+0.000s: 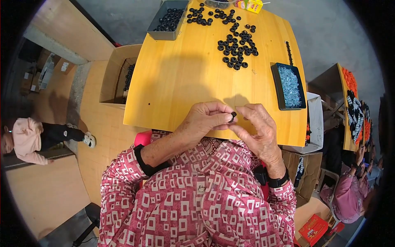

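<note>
While the left hand (200, 121) pinches a round black plastic-looking piece (233, 115) mid-frame, this close-handling step seemingly asks the right hand (262, 129), fingers parted, for careful alignment.

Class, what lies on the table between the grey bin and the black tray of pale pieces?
Loose black rings lie on the yellow table between the grey bin and the black tray, as the head view shows.

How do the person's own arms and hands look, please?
The left hand and right hand are bare, without gloves. The sleeves are dark pink with pale square outlines. Black bands go round both arms near the cuffs.
</note>
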`<state>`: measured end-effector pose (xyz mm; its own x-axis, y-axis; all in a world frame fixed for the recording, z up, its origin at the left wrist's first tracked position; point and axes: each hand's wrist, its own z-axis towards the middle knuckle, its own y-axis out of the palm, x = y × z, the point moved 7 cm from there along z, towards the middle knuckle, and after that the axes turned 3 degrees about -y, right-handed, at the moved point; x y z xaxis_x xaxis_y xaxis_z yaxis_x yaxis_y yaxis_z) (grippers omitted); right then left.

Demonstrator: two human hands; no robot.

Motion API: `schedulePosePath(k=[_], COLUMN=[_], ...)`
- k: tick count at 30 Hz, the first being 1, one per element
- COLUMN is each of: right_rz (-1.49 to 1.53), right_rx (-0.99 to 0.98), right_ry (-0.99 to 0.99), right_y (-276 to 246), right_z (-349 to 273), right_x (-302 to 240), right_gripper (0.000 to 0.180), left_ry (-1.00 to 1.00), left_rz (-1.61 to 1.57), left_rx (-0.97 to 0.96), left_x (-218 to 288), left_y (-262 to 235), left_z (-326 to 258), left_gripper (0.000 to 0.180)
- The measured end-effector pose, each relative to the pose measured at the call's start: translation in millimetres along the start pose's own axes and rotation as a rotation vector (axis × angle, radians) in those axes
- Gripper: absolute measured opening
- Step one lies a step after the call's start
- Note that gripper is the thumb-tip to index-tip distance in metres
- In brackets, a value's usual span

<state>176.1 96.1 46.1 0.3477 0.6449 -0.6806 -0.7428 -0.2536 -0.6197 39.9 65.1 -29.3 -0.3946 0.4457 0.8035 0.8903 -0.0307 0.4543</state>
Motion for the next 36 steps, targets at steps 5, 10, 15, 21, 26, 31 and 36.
schedulePosePath(k=[5,10,15,21,26,31,36], right_rz=[-0.143,-0.311,-0.386,-0.189,-0.258,-0.133,-0.164], right_rx=[-0.023,-0.034,-0.071,-0.017,-0.056,-0.071,-0.047], right_ry=[-0.196,-0.299,-0.305,-0.232,-0.161,-0.115,-0.138], right_y=[9,13,15,15,14,3,3], right_z=[-1,-3,-5,-6,-7,-5,-6], right_x=[-4,-7,-13,-8,-11,-5,-6], right_gripper=[0.039,0.039,0.038,0.040,0.035,0.027,0.019], left_ry=[0.091,0.028,-0.037,-0.065,0.094,0.115,0.173], left_rz=[0.032,0.021,0.035,-0.028,-0.035,-0.062,0.091], left_rx=[-0.020,0.023,-0.047,-0.019,0.005,-0.045,-0.017], left_x=[-1,-4,-5,-14,-12,-9,-4], left_y=[-2,-3,-2,-3,-4,2,2], left_z=[3,2,0,2,2,1,0], left_gripper=[0.019,0.019,0.022,0.019,0.017,0.021,0.024])
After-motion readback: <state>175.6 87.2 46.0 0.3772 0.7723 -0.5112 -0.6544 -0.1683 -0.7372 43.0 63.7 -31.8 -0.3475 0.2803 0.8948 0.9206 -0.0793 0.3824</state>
